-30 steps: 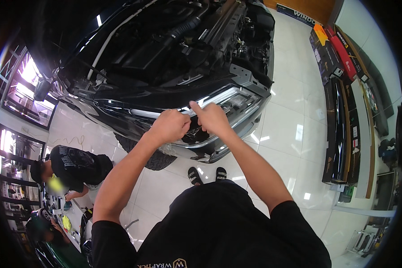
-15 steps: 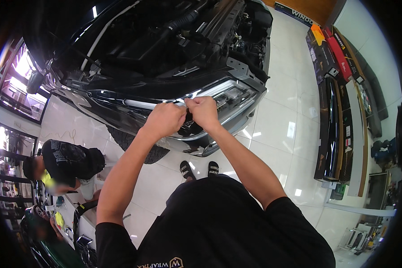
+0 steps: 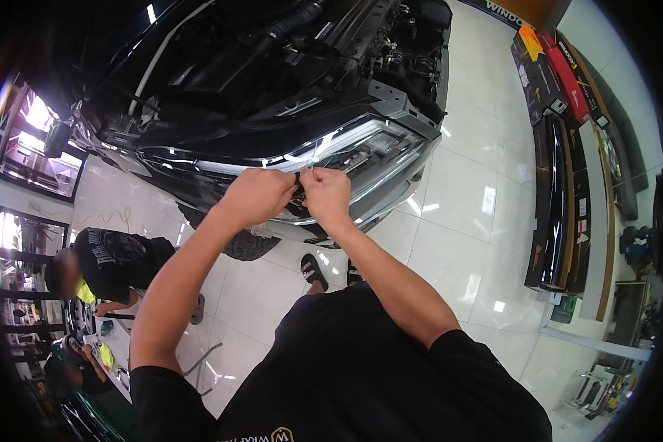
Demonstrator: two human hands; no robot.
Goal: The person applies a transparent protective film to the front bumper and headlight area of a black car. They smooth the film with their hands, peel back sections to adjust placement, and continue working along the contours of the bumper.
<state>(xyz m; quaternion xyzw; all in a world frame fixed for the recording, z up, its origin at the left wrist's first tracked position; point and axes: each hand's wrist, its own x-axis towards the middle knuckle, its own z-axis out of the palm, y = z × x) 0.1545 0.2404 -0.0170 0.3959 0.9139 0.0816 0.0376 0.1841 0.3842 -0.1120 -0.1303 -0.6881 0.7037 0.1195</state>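
Note:
My left hand (image 3: pixel 259 196) is closed in a pinch at the front corner of a dark car, over its headlight (image 3: pixel 379 147). My right hand (image 3: pixel 328 195) is pinched right beside it, its fingertips almost touching those of the left. A small dark bit shows between the two hands; I cannot tell what it is or whether it is loose. The open engine bay (image 3: pixel 287 66) lies beyond the headlight, and part of a tire (image 3: pixel 247 248) shows below my left hand.
A co-worker in a dark shirt (image 3: pixel 114 261) bends at the left near a cluttered bench (image 3: pixel 114 339), with another person (image 3: pixel 74 368) behind. Long boxes (image 3: pixel 556 206) line the right wall. My sandaled feet (image 3: pixel 313 272) are on the tiled floor (image 3: pixel 457 243).
My right hand has shifted left and my fingertips have drawn closer together. My left hand sits slightly higher in view. The co-worker's arm at the left has moved.

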